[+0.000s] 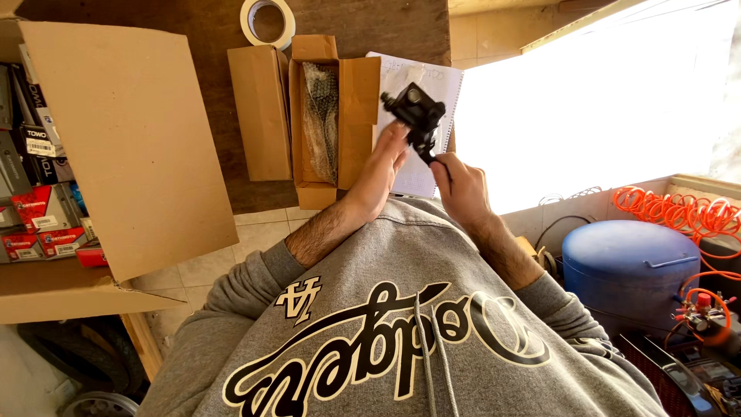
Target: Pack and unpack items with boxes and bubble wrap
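Small black metal part with a round fitting (417, 116), glossy black all over, held up at upper centre of the frame. Open small brown cardboard box (333, 116) beneath it, plain tan flaps, with a clear plastic bag (319, 116) inside showing dark mottled contents. White spiral-bound notebook page (432, 85) with faint pale blue writing. Dark brown wooden tabletop (370, 23). Cream-white roll of tape (268, 22) at top. Large plain tan cardboard box flap (123, 147) at left, red-and-white small packages (46, 224) under it. Grey hooded sweatshirt (401, 324) with black lettering outlined in white. Blue rounded tank (629, 266) at right; bright orange coiled hose (679, 212) above it.
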